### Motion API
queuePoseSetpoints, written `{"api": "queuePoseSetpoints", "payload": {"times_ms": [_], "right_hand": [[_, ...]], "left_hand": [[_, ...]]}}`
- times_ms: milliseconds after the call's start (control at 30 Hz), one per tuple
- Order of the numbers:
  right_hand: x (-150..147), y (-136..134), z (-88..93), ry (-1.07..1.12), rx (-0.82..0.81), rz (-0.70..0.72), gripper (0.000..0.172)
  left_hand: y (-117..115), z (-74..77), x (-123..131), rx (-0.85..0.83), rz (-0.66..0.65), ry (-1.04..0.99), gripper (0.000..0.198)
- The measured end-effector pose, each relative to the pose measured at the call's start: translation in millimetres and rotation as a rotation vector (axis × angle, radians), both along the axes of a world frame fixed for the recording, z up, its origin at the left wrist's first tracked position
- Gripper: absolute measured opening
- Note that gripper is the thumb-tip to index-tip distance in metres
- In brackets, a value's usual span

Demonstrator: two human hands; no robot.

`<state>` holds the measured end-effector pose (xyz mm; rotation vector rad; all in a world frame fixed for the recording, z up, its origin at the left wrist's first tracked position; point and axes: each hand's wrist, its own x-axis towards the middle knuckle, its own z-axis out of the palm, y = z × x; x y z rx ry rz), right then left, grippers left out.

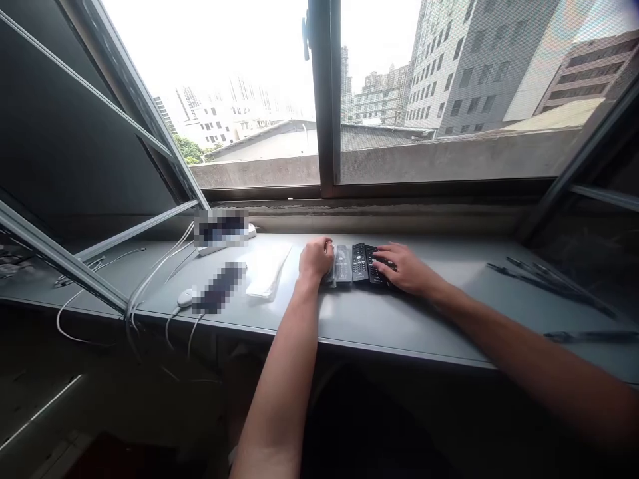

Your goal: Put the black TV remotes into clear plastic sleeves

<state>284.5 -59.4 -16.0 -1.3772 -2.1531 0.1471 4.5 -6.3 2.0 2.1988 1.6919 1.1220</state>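
Fingers of your right hand are loosely spread, palm down, resting on a black remote control toward the right end of a row on the surface. Your left hand is half curled at the row's left end, beside a bagged remote; whether it grips anything, I cannot tell. Between your hands lies an uncovered remote. Left of you are white plastic bags, then white cables.

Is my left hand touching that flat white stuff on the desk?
Apart. The head view shows a strip of bare desk between the left hand and the white stuff.
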Motion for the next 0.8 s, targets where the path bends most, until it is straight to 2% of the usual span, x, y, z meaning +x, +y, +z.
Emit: {"api": "queuePoseSetpoints", "payload": {"times_ms": [167, 300, 400, 433, 500, 600, 800], "right_hand": [[-21, -20, 13.9, 0.065, 0.225, 0.214, 0.032], [-44, -38, 18.6, 0.07, 0.244, 0.371, 0.03], [-56, -43, 15.5, 0.053, 0.241, 0.458, 0.033], [-57, -43, 14.1, 0.048, 0.238, 0.473, 0.033], [-57, -42, 12.2, 0.049, 0.239, 0.486, 0.032], [-53, -40, 12.9, 0.086, 0.249, 0.479, 0.027], [-46, -42, 20.7, 0.15, 0.237, 0.424, 0.023]], "left_hand": [[0, 0.9, 1, -0.06, 0.087, 0.052, 0.028], [0, 0.6, 1, -0.079, 0.144, 0.057, 0.029], [3, -3.2, 1, -0.126, 0.097, 0.037, 0.028], [4, -5.1, 1, -0.132, 0.074, 0.026, 0.032], [6, -9.5, 0, -0.138, 0.064, 0.001, 0.056], [9, -15.4, -1, -0.163, 0.122, -0.043, 0.086], [13, -18.0, -8, -0.195, 0.154, -0.124, 0.096]]}}
